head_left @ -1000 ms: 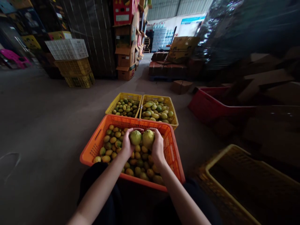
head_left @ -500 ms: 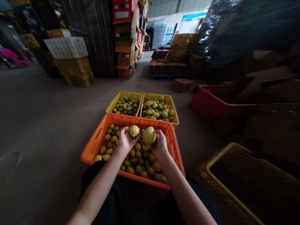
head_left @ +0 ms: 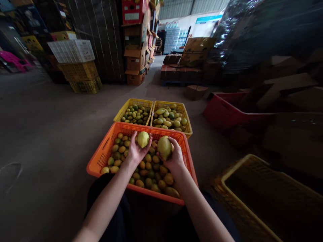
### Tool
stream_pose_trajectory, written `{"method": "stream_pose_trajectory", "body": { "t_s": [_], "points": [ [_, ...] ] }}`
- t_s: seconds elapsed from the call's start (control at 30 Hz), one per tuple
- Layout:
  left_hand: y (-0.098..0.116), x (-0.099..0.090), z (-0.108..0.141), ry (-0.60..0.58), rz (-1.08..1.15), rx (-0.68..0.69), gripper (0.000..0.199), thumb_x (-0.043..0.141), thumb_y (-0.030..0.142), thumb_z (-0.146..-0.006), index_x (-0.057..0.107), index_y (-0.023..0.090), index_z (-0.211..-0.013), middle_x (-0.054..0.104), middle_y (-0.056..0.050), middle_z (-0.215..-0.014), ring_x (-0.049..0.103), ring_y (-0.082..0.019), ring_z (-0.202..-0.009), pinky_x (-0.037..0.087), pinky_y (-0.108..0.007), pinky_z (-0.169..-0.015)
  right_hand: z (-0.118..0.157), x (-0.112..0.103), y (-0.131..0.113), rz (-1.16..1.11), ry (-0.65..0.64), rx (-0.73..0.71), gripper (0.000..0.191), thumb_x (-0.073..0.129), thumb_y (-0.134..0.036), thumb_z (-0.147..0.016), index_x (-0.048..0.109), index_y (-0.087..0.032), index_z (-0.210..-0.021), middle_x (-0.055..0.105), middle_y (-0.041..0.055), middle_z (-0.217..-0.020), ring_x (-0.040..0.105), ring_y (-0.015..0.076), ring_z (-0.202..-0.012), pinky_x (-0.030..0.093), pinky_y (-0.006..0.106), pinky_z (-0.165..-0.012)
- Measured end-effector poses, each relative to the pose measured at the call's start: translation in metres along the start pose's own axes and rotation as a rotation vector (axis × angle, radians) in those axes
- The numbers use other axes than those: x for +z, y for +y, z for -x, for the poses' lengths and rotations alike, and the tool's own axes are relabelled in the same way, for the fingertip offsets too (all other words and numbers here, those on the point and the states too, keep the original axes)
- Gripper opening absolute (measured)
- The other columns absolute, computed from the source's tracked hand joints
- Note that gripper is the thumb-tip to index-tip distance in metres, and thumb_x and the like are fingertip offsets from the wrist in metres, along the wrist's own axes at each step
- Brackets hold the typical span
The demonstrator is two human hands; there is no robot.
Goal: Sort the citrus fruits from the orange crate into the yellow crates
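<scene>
In the head view, my left hand (head_left: pixel 136 153) cups a pale yellow-green lemon (head_left: pixel 143 139) with its fingers curled round it, the pointed tip facing down. To its right, my right hand (head_left: pixel 176 156) grips a larger, duller green lemon (head_left: pixel 164 148) from the side. The two fruits are apart. Both hands are above an orange crate (head_left: pixel 99 155) that holds many yellow, orange and green lemons (head_left: pixel 148 166). Against its far side stand a left yellow crate (head_left: pixel 119 113) of greener lemons and a right yellow crate (head_left: pixel 188 121) of larger yellowish ones.
A dark yellow crate (head_left: pixel 242 201) stands at my right, with a red crate (head_left: pixel 224 116) beyond it. Flattened cardboard (head_left: pixel 290 80) lies behind that. Stacked cartons (head_left: pixel 135 62), a loaded pallet (head_left: pixel 181 72) and a white crate on yellow ones (head_left: pixel 75 52) stand farther back.
My hands have moved slightly apart. The lemon in my left hand has turned tip-down and risen a little; the one in my right hand has shifted right and turned.
</scene>
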State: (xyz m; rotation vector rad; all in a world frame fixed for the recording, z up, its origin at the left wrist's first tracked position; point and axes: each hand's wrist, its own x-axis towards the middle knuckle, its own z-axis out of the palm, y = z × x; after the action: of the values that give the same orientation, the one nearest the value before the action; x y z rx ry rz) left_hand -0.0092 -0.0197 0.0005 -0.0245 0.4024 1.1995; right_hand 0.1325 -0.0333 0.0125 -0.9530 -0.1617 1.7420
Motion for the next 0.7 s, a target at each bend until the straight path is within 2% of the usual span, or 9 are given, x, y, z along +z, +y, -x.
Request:
{"method": "stream_pose_trajectory", "body": {
  "t_s": [0.1, 0.23, 0.43, 0.7],
  "points": [
    [0.0012, 0.0031, 0.0018, 0.043, -0.022, 0.02, 0.021, 0.054, 0.032, -0.085, 0.062, 0.013, -0.085, 0.066, -0.005, -0.073, 0.065, -0.015, -0.068, 0.056, -0.024, -0.059, 0.0032, 0.0014, 0.0001, -0.022, -0.057, -0.041, 0.027, 0.05, -0.04, -0.08, 0.064, -0.017, -0.079, 0.067, 0.0048, -0.062, 0.064, 0.0181, -0.054, 0.05, 0.026, -0.044],
    [0.0, 0.0041, 0.0056, 0.04, -0.087, 0.006, 0.019, 0.053, 0.025, -0.083, 0.059, 0.014, -0.069, 0.061, -0.001, -0.06, 0.059, -0.011, -0.054, 0.051, -0.021, -0.049, 0.0057, 0.0017, -0.0007, -0.026, -0.112, -0.077, 0.033, 0.045, -0.041, -0.081, 0.065, -0.016, -0.076, 0.066, 0.0056, -0.06, 0.064, 0.019, -0.055, 0.051, 0.027, -0.045],
    [-0.0017, 0.0029, 0.006, 0.029, -0.21, 0.045, 0.022, 0.05, 0.024, -0.08, 0.058, 0.014, -0.062, 0.059, -0.002, -0.056, 0.057, -0.012, -0.05, 0.047, -0.022, -0.046, 0.0089, 0.0037, 0.0003, -0.029, -0.214, -0.114, 0.037, 0.04, -0.04, -0.083, 0.066, -0.014, -0.075, 0.066, 0.0063, -0.063, 0.064, 0.019, -0.057, 0.052, 0.028, -0.048],
    [-0.0043, 0.0017, 0.0038, 0.021, -0.258, 0.047, 0.018, 0.053, 0.024, -0.074, 0.057, 0.014, -0.06, 0.059, -0.003, -0.056, 0.058, -0.012, -0.049, 0.048, -0.022, -0.044, 0.0063, 0.0018, 0.0019, -0.001, -0.261, -0.127, 0.035, 0.042, -0.04, -0.081, 0.066, -0.015, -0.075, 0.066, 0.0067, -0.064, 0.064, 0.02, -0.06, 0.053, 0.029, -0.049]
  ]
}}
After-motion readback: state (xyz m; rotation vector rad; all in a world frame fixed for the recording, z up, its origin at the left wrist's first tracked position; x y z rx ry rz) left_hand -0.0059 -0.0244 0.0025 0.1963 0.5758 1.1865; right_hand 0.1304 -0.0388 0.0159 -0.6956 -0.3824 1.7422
